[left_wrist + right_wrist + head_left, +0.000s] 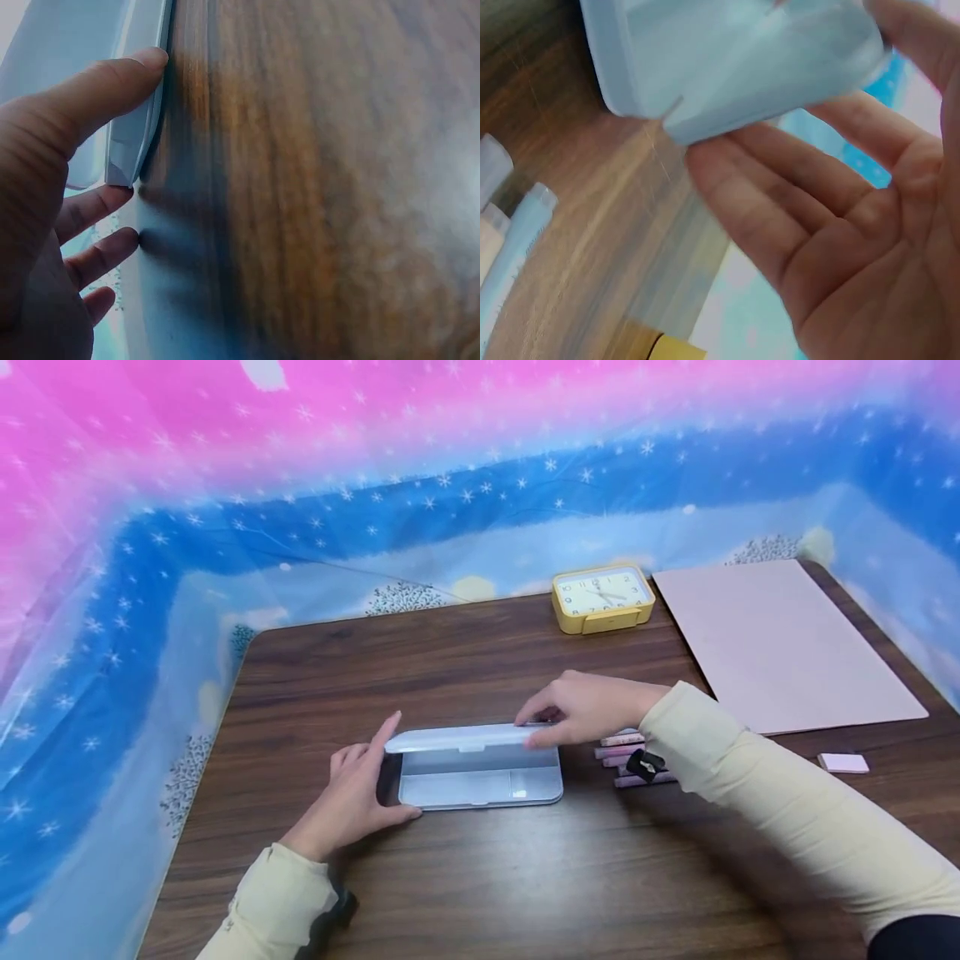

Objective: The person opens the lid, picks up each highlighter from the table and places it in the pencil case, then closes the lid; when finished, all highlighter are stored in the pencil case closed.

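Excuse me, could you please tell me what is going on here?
A person's right hand holds the lid of a pale case partway open, while the left hand touches the case's left end. No pens show inside; several lie on the table beside it, partly hidden by the right sleeve.

Free tabletop [525, 881] before case [450, 785], pens [619, 752] blocking right

Cream slvs [795, 827], bunched cuffs [288, 877]; blk pcs [637, 765] nr both wrists; blk patch [915, 938] up R arm
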### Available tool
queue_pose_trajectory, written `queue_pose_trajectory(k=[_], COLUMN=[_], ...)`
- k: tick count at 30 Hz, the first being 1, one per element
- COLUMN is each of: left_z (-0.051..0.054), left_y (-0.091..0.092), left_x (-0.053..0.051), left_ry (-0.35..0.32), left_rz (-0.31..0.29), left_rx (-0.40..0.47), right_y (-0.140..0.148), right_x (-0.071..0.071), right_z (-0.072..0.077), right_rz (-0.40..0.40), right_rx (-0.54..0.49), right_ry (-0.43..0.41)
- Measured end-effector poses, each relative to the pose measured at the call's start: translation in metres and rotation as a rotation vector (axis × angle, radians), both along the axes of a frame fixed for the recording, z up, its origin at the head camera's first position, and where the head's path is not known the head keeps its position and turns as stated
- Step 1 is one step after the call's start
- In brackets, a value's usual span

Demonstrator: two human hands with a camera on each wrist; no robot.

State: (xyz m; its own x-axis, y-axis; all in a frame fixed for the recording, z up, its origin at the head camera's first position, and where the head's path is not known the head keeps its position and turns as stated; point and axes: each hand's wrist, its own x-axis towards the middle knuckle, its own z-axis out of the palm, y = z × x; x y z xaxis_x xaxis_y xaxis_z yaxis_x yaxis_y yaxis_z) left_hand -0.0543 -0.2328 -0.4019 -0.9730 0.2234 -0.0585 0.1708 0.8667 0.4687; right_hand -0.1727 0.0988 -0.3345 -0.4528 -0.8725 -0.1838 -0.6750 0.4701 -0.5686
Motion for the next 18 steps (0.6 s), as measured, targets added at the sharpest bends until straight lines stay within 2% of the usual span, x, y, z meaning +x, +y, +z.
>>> queue_pose_trajectory(k=[5, 8, 12, 18], left_z=[-0.001, 0.000, 0.001, 0.001], left_y=[0.000, 0.000, 0.001, 0.003], left_x=[0.001, 0.001, 0.000, -0.002], left_ry=[0.028, 0.017, 0.007, 0.026], left_rz=[-0.024, -0.038, -0.052, -0.047], left_rx=[0.045, 0.085, 0.123, 0.099], right_y=[0.006, 0.007, 0.006, 0.000], right_x=[-0.009, -0.015, -0.021, -0.030], right_z=[0.003, 0.002, -0.002, -0.005], right_rz=[-0.140, -0.197, -0.231, -0.275], right_rx=[-0.083, -0.136, -0.191, -0.198], right_ry=[-0.071, -0.097, -0.130, -0.172])
